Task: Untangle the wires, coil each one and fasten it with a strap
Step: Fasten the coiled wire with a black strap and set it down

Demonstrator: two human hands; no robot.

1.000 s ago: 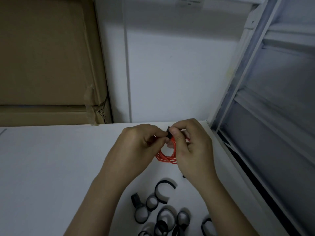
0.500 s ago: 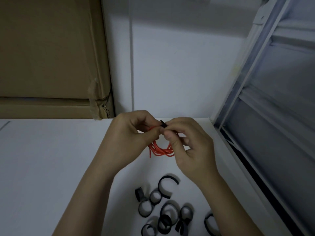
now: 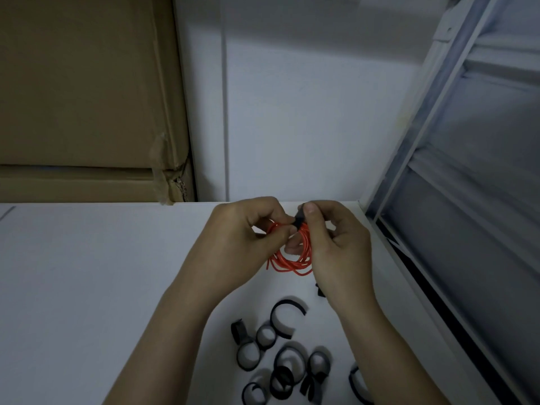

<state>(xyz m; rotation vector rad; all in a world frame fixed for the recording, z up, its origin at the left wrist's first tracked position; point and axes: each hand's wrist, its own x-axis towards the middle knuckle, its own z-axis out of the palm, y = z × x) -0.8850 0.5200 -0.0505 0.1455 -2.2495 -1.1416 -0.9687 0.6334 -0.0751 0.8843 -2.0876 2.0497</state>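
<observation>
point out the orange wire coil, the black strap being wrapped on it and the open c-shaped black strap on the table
orange wire coil (image 3: 287, 266): head view, lower loops.
black strap on the coil (image 3: 298, 221): head view, band between the fingertips.
open c-shaped black strap (image 3: 287, 303): head view, top of its arc.

Her fingers cover the top of the orange coil; the loose black straps run off the bottom edge.

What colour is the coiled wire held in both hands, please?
Orange-red; the coiled wire shows best in the head view.
</observation>
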